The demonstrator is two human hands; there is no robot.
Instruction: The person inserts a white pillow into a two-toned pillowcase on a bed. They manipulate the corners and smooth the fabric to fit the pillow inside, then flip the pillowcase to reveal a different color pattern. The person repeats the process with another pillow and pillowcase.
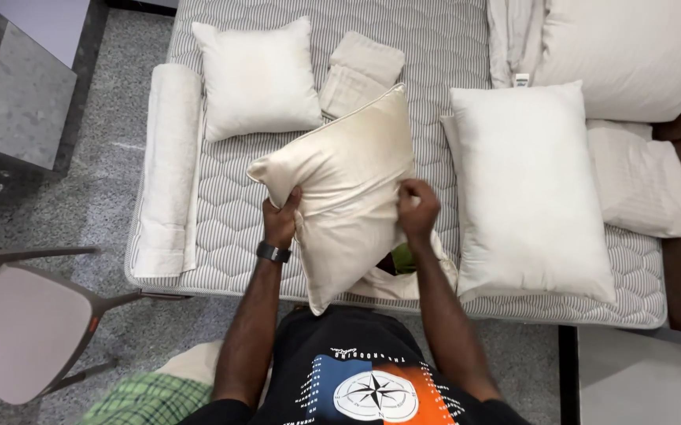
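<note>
Head view, looking straight down at a bare quilted mattress (pixel 238 205).

Cream satin pillow (pixel 340 189) held above the near edge of the mattress, roughly mid-width. It sits tilted like a diamond: long axis runs from the low corner near the person's chest up to the top corner that points toward the far side of the mattress, leaning slightly right. One blunt corner sticks out left. Piped seam visible along the upper left edge.

Left hand (pixel 280 220) closed on the pillow's left lower edge, fingers curled over the fabric, thumb side up; dark watch (pixel 273 253) on that wrist. Right hand (pixel 418 208) closed on the pillow's right edge, knuckles toward the camera, pinching the fabric. Loose cream cloth (pixel 403 279) bunches below the right hand at the mattress's near edge; whether it joins the pillow cannot be told. A small green thing shows there, too hidden to name.

On the mattress: square white cushion (pixel 255 77) at the far left part, long rolled towel (pixel 169 165) along the left edge, folded striped cloth (pixel 360 72) just beyond the held pillow, large white pillow (pixel 525 189) right of it. Grey chair (pixel 25 323) on the floor, well left of the mattress.
</note>
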